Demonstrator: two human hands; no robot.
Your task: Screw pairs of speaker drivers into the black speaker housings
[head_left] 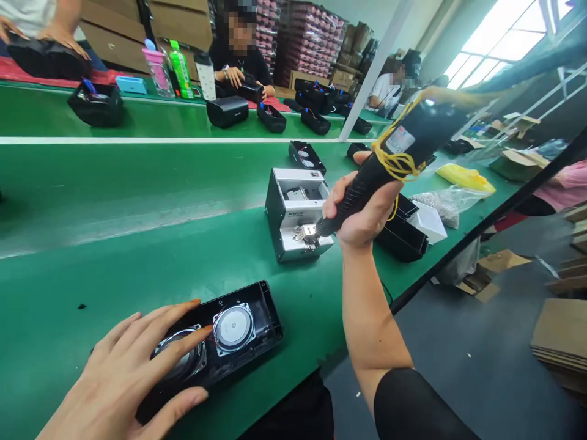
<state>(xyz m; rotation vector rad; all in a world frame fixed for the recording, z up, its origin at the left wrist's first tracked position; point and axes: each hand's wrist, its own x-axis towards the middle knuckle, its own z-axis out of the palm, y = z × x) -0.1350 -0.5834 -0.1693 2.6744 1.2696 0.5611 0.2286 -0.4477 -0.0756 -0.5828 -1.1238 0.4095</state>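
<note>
I can read no word or number with certainty over my feed. On the black handheld tool (367, 180) I make out a white label (400, 140) with red and dark print, too small for me to decipher. The silver-and-black machine (293, 225) carries a line of dark lettering (296, 214) across its front, but I can't resolve the characters. Inside the open black housing (272, 308) I see small pale marks (221, 303) near its upper edge, illegible to me. Across the bench, the green bottle (181, 70) has pale lettering, blurred, and a black case (224, 112) shows a tiny light mark that I can't spell out.
</note>
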